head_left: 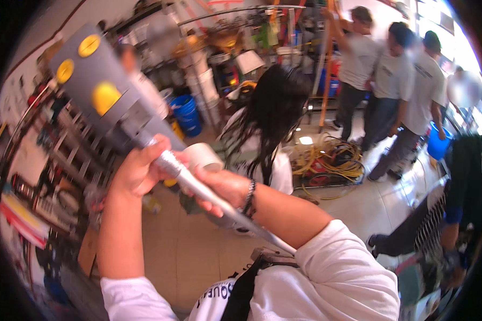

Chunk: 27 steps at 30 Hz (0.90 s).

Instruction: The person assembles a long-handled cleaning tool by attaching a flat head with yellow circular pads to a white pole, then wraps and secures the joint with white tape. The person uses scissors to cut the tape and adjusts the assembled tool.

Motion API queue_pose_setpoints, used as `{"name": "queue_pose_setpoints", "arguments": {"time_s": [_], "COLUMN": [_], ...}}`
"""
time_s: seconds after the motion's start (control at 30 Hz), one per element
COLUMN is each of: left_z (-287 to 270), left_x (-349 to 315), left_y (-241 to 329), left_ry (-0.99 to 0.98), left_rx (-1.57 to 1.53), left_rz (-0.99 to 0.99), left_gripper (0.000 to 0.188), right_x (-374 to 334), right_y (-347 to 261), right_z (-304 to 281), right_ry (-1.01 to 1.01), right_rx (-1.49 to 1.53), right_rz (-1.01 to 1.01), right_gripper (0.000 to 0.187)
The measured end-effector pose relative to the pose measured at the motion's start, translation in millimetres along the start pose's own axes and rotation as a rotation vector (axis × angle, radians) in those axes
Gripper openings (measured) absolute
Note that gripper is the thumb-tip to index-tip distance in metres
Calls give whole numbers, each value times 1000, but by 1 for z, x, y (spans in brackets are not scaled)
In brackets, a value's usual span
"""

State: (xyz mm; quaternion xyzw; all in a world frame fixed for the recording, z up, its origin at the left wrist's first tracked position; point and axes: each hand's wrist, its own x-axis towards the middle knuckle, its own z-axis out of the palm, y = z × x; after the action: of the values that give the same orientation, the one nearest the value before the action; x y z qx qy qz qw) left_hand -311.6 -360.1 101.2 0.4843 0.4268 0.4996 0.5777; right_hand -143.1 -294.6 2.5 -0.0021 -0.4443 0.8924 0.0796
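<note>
A long pale metal pole [235, 215] slants up from my right side to a wide grey tool head [99, 88] with round yellow pieces, which looks like a flat mop head. Just below the head, the fingers of my left hand [142, 168] close round the pole's top end. Shiny silver wrapping [170, 162] covers the pole next to those fingers. My right hand [227, 190] holds a whitish roll, perhaps tape [204, 156], above the pole. Its fingertips curl beneath the pole; whether they touch it I cannot tell.
A long-haired person [276, 117] stands close ahead. Several people [377, 80] stand at the right back, near a blue bucket [439, 142]. Yellow cables [332, 160] lie coiled on the floor. Another blue bucket [186, 113], ladders [75, 142] and cluttered shelves stand to the left.
</note>
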Motion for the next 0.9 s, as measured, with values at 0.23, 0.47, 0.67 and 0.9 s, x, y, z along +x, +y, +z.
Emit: {"name": "queue_pose_setpoints", "arguments": {"time_s": [0.23,0.47,0.67,0.9], "left_z": [-5,3,4,18], "left_x": [-9,-22,-6,0], "left_y": [-16,-31,-49,-54], "left_ry": [75,102,182,204], "left_rx": [-30,-12,36,105], "left_rz": [-82,-78,-98,19], "left_gripper": [20,40,44,42], "right_x": [15,19,-4,-36], "right_y": [23,-9,-28,-5], "right_z": [-19,-11,1,35], "right_ry": [89,290,645,610], "right_rx": [86,133,-457,-1132], "right_rz": [-98,-536,-724,-1069], "right_gripper": [61,29,26,23]}}
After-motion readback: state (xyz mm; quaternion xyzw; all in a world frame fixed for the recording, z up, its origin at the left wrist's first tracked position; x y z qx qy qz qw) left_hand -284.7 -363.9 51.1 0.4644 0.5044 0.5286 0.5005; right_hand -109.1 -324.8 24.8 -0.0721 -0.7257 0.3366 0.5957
